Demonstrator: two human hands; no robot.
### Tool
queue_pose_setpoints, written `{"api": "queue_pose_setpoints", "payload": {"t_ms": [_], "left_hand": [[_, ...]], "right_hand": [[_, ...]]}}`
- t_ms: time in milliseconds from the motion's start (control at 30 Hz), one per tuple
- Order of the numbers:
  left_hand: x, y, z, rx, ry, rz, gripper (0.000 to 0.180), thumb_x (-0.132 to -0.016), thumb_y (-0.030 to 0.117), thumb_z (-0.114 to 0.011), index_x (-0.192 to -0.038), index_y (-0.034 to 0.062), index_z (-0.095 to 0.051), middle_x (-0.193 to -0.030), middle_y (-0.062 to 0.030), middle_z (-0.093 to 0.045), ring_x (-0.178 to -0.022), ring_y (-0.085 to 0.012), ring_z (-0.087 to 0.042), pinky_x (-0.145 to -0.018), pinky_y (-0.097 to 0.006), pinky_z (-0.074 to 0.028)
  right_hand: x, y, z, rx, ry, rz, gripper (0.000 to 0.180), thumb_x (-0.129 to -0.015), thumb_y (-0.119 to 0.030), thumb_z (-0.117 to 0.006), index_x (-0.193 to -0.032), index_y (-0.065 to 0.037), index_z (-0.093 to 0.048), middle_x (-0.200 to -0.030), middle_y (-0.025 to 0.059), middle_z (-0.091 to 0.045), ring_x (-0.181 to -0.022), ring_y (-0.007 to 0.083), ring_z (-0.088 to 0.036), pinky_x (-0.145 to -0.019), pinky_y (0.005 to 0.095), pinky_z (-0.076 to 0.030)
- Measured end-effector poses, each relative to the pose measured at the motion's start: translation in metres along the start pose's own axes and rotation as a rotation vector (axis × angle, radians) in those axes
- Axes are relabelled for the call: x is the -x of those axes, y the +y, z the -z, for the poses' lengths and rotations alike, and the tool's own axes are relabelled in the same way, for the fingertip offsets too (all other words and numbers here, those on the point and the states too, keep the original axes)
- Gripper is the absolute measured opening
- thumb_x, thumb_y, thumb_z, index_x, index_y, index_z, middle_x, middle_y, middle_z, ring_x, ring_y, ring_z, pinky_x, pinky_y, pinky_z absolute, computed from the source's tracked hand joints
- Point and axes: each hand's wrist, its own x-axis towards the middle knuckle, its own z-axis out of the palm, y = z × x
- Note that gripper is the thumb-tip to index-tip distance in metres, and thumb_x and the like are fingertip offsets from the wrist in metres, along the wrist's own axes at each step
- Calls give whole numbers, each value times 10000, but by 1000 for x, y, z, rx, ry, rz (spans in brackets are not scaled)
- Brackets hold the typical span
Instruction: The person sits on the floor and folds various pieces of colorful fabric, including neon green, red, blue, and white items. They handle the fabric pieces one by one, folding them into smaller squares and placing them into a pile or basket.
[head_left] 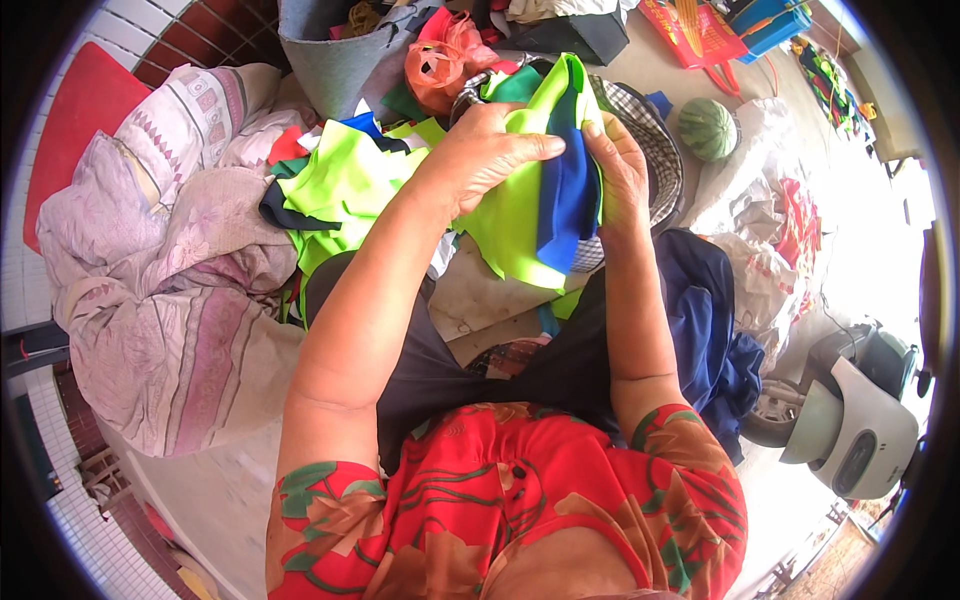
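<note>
In front of me, above my lap, a neon yellow-green piece of cloth (pixel 513 215) with a dark blue strip (pixel 569 200) along it hangs between my hands. My left hand (pixel 492 158) is closed on its left upper part, thumb stretched across toward the blue strip. At the right edge my right hand (pixel 619 172) pinches the same cloth, thumb on the near side. Behind the cloth, partly hidden, stands a round holder lined with checked fabric (pixel 650 150). On the left lies a heap of neon yellow-green cloth pieces (pixel 345 178) mixed with blue, dark and red ones.
Crumpled pale patterned bedding (pixel 190 280) fills the left side. A grey bin (pixel 338 65) and an orange-red plastic bag (pixel 440 68) stand at the back. To the right are a watermelon (pixel 708 128), white plastic sacks (pixel 745 195), dark blue cloth (pixel 700 310) and a scooter (pixel 860 430).
</note>
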Motion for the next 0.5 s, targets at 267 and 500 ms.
{"api": "queue_pose_setpoints", "payload": {"t_ms": [267, 500], "left_hand": [[-3, 6, 2, 143, 227, -100, 318, -720, -4, -677, -1028, -34, -605, -848, -70, -633, -706, -138, -603, -645, -274, -495], [-6, 1, 1, 182, 240, -148, 288, -772, 15, -657, -1052, -21, -602, -881, -60, -637, -716, -120, -592, -638, -261, -488]], "right_hand": [[-3, -7, 11, 430, 130, 503, 455, -885, -275, -555, -1230, 8, -470, -1193, 120, -537, -1102, 188, -505, -963, 319, -367], [5, 28, -9, 864, -305, 537, 1316, -474, -665, -751, -1431, 0, -139, -1446, 223, -209, -1349, 342, -208, -1077, 440, -219]]}}
